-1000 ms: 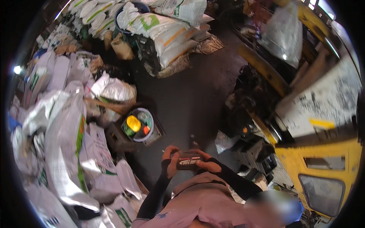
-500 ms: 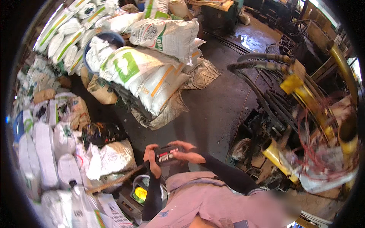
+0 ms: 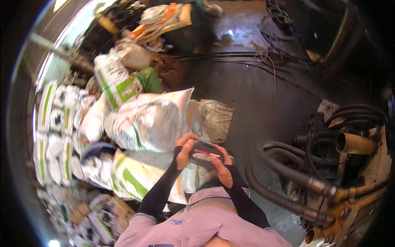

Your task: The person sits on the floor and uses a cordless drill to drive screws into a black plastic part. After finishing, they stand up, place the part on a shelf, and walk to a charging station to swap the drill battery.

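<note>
Between both hands, in front of my body, is a black block-shaped battery pack (image 3: 201,152) with red and white print. My left hand (image 3: 184,151) grips its left end, the thumb along its near side. My right hand (image 3: 224,168) is closed round the right end, with the thumb lying across the printed face. The underside of the pack is hidden. Just beyond it lie a large white woven sack (image 3: 150,125) and a dirty, creased beige sack (image 3: 216,122).
More full sacks (image 3: 52,154) are piled at the left, around a blue tub (image 3: 98,150). Thick black hoses (image 3: 288,168) and yellow metal pipes (image 3: 357,143) crowd the right. Cables (image 3: 242,56) cross the dark floor (image 3: 257,96) farther off.
My view has swung left and forward, bringing the sack pile closer to my hands. The battery pack stays in both hands, and the right thumb has shifted on its face.
</note>
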A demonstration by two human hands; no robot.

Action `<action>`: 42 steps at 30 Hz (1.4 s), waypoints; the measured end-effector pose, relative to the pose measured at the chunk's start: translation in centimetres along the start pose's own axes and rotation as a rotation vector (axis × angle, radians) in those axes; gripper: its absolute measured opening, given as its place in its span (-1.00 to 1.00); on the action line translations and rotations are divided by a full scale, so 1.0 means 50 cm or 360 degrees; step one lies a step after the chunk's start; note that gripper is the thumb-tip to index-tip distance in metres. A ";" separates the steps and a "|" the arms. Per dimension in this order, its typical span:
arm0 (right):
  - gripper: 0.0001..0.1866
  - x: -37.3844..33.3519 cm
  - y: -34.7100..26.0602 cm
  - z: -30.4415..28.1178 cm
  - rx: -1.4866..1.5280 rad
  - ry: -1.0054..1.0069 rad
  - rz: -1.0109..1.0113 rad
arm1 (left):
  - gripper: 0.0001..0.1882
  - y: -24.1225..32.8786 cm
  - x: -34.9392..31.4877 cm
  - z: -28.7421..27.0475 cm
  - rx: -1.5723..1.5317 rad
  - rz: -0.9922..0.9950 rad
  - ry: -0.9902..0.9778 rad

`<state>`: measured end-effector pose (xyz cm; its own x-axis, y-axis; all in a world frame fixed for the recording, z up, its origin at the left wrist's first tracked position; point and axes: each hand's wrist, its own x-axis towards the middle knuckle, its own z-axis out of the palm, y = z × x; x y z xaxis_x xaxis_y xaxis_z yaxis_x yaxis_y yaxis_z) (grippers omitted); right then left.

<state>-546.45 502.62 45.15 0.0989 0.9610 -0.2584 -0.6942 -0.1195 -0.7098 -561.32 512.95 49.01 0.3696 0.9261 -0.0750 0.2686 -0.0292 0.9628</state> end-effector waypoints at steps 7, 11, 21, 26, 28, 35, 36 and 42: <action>-0.54 0.322 -0.138 -0.056 0.0214 0.0753 0.0125 | -0.64 -0.015 0.475 0.094 -0.0339 -0.0487 -0.0774; -0.55 0.625 -0.233 -0.088 0.0213 0.0789 0.0004 | -0.61 -0.040 0.851 0.117 -0.0156 -0.0208 -0.0991; -0.53 1.372 -0.699 -0.064 -0.0718 0.0663 -0.0299 | -0.30 0.224 1.683 0.022 0.0482 0.0897 -0.1268; -0.39 1.778 -0.836 -0.156 -0.1050 0.0469 -0.0072 | -0.19 0.183 2.053 0.081 0.0895 0.0858 -0.1159; -0.18 1.948 -0.915 -0.188 -0.1562 0.0194 -0.0147 | -0.22 0.173 2.222 0.089 0.0961 0.0791 -0.1029; 0.05 2.527 -1.197 -0.205 -0.1997 -0.0673 -0.0090 | -0.25 0.200 2.701 0.061 0.0749 0.0680 -0.0514; 0.08 2.613 -1.224 -0.231 -0.2144 -0.0804 0.0007 | -0.26 0.185 2.778 0.073 0.0775 0.0708 -0.0517; -0.06 3.144 -1.374 -0.453 -0.1746 -0.0608 -0.0341 | -0.48 0.058 3.417 0.235 0.0741 0.0941 -0.0624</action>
<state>-467.07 656.25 38.44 -0.2099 0.9776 0.0150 0.3132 0.0818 -0.9462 -486.95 666.66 35.95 0.8229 0.5149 0.2400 0.2411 -0.6991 0.6731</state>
